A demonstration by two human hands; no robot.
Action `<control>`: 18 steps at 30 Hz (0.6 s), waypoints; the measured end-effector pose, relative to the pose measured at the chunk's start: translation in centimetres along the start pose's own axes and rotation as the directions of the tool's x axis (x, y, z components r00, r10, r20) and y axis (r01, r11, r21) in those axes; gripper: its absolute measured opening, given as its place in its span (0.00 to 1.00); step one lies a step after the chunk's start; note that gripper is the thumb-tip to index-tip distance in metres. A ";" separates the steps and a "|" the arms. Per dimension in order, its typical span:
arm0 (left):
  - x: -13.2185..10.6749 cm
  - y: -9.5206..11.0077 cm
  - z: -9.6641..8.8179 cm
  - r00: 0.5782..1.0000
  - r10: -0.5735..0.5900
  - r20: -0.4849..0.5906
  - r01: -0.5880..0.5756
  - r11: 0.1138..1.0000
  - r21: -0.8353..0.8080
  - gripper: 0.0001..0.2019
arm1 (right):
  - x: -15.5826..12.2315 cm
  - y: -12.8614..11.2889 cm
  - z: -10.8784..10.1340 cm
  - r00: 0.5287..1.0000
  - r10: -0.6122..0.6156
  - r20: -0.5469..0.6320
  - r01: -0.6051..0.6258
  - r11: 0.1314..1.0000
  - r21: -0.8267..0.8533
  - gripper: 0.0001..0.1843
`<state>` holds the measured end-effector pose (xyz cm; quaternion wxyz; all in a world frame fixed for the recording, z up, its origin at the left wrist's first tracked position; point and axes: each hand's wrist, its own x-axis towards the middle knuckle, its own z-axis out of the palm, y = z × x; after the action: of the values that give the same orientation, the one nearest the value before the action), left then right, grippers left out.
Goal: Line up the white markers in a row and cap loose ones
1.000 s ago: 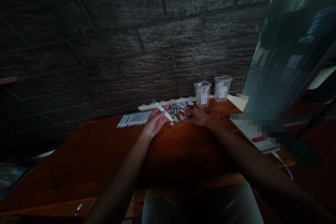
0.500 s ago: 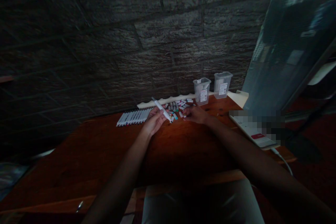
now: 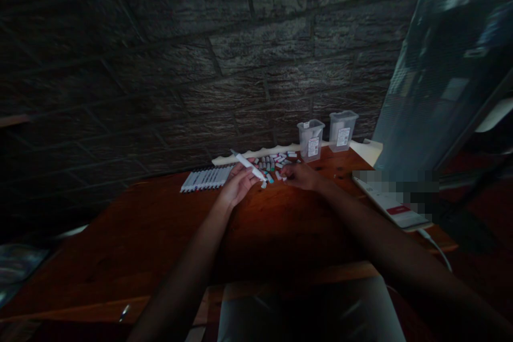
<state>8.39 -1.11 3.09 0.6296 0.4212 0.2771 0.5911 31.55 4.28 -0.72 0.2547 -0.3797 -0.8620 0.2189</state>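
My left hand (image 3: 239, 186) is closed around a white marker (image 3: 247, 164), which slants with its grey end up to the left and its other end down to the right. Just below that lower end is a small white piece (image 3: 263, 185). My right hand (image 3: 301, 176) is low over the table, thumb and fingers pinched on a small pale marker cap (image 3: 284, 177). Between and behind the hands lie several loose marker caps (image 3: 280, 159) with coloured ends. Left of my left hand is a row of white markers (image 3: 206, 178), side by side.
Two clear plastic containers (image 3: 311, 141) with labels stand at the back right of the wooden table (image 3: 160, 240). A pale wavy-edged strip (image 3: 256, 154) runs along the stone wall (image 3: 236, 85). At right lies a white flat device (image 3: 395, 208) with a cable (image 3: 438, 252).
The marker in my left hand has tipped slightly flatter. My right hand stays beside the loose caps with its fingers pinched. The whole view has shifted a little.
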 end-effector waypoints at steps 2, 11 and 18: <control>0.0 0.0 -0.1 1.000 -0.001 0.009 0.001 1.000 0.002 0.14 | 0.1 0.1 0.0 1.000 -0.011 0.008 0.011 1.000 0.001 0.12; 0.0 0.0 -0.2 1.000 -0.001 -0.012 0.001 1.000 0.007 0.15 | 0.0 0.2 0.0 0.997 -0.075 0.030 0.073 0.995 0.062 0.09; -0.1 0.0 -0.1 1.000 -0.017 -0.005 0.017 1.000 0.016 0.15 | 0.0 0.3 0.1 0.996 -0.085 0.034 0.081 0.991 0.107 0.09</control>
<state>8.27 -1.14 3.00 0.6306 0.4222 0.2869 0.5846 31.58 4.46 -0.97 0.2669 -0.3252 -0.8690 0.2603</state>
